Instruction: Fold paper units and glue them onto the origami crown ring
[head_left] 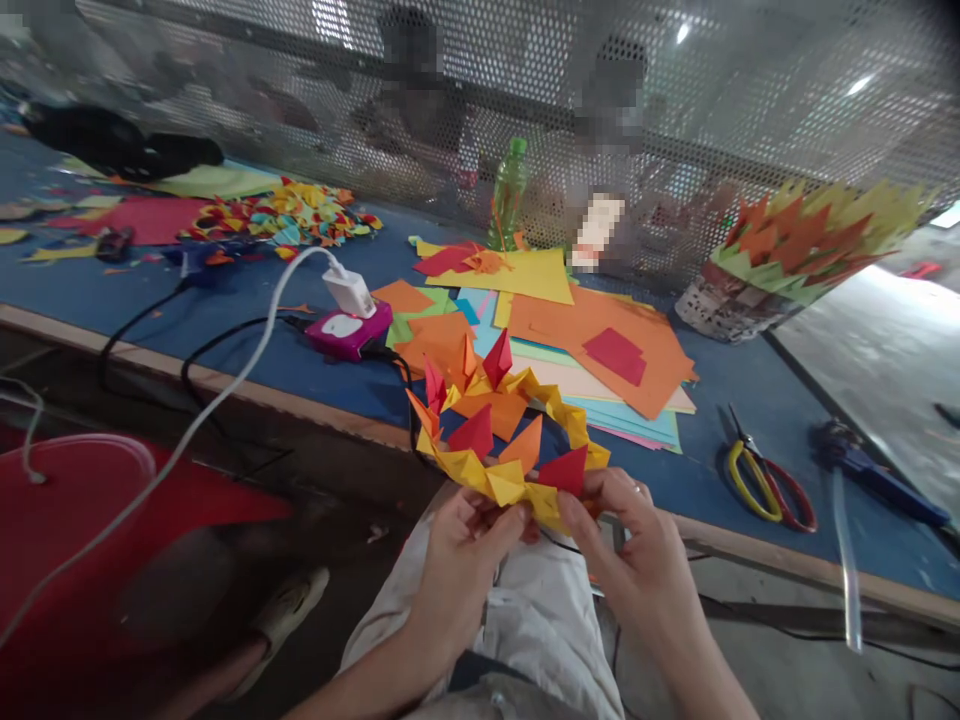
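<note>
A ring of folded yellow paper pieces (505, 482), topped with pointed red and orange pieces, is held over the table's front edge. My left hand (465, 550) pinches its near side from below, thumb and fingers closed on the yellow folds. Just to the right, my right hand (634, 530) grips the same ring near a red point (564, 470). Some fingertips of both hands are hidden behind the paper. Beyond the ring lie stacked sheets of orange paper (555, 318) and other colours.
A magenta power socket (349, 332) with a white charger (349, 291) and cables sits left. Scissors (765, 485) and a blue glue gun (885, 475) lie right. Behind stand a green bottle (510, 195), a paper basket (739, 300) and a pile of folded pieces (300, 212).
</note>
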